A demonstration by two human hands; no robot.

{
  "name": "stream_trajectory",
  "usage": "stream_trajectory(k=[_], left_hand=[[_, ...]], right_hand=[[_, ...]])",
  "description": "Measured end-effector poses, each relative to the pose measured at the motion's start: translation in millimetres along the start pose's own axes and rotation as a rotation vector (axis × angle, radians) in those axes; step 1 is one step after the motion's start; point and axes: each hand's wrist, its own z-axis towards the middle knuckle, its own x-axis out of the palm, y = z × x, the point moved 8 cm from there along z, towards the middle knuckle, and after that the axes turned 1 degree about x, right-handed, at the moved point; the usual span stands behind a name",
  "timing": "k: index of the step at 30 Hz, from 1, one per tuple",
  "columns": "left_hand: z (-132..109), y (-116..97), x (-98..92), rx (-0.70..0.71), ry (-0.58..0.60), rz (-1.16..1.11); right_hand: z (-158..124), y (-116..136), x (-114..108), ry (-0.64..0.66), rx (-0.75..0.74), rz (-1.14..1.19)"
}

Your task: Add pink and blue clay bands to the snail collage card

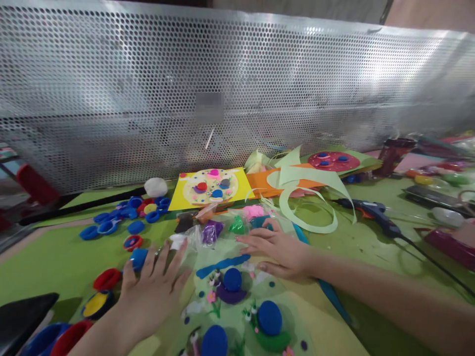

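Note:
Between my hands lies a pale green round craft sheet [237, 316] with snail figures on it, their shells made of blue bottle caps [232, 280]. My left hand [158, 289] rests with fingers spread at the sheet's left edge, beside a blue cap [139, 258] and a white lump [178, 241]. My right hand [280, 249] reaches over the sheet's upper right, palm down and fingers stretched out, holding nothing I can see. A blue modelling-clay strip [222, 267] lies just left of it. Bagged clay lumps, purple [212, 232], green [237, 225] and pink [254, 212], sit beyond my fingers.
Loose bottle caps [107, 226] spread over the left side. A yellow card [174, 198] with a finished-looking snail disc, pale green paper scraps [336, 222] and a red disc [334, 167] lie behind. A glue gun [374, 212] trails its cord at right. A perforated metal panel [237, 74] closes the back.

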Motion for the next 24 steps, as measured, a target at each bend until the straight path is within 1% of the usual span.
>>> stream_trajectory(k=[2, 5, 8, 11, 13, 16, 20, 24], left_hand=[[-2, -4, -3.1, 0.024, 0.010, -0.015], [-3, -2, -5.5, -0.011, 0.003, -0.038], [-3, -1, -3.1, -0.001, -0.023, -0.017], [-2, 1, 0.7, -0.006, -0.026, -0.023], [-2, 3, -1.2, -0.038, -0.041, -0.044], [-4, 0, -6.0, -0.035, -0.036, -0.090], [-6, -4, -8.1, -0.008, 0.005, -0.072], [-6, -2, -5.4, -0.020, 0.010, -0.051]], right_hand=[[0, 0, 0, 0.002, -0.020, -0.007], [-1, 2, 3, 0.028, -0.064, -0.058], [-1, 5, 6, 0.050, -0.121, -0.126], [-2, 9, 6, 0.056, -0.166, -0.174], [-2, 10, 6, 0.064, -0.190, -0.205], [-3, 14, 6, 0.071, -0.242, -0.236], [-3, 14, 2, 0.025, -0.275, -0.185], [-3, 14, -9, -0.092, -0.278, -0.063]])
